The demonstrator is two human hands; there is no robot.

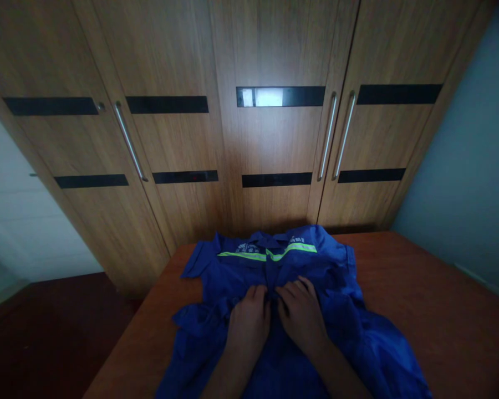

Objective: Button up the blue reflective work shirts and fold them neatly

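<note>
Left hand (249, 317) and right hand (301, 311), fingers curled, side by side at centre front of blue short-sleeved work shirt (233, 277); whether fabric is pinched, cannot tell.
Shirt spread on reddish-brown table (399, 277); collar points to wooden wardrobe (270, 138) at far edge, long axis near-to-far, reflective stripe (243, 256) crosswise. Bunched blue cloth (195, 318) nearer, same garment or another unclear; forearms (228, 368) partly cover it.

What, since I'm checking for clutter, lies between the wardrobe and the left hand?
The head view shows the upper part of the blue shirt, including its yellow-green stripe, between the wardrobe and the left hand.
</note>
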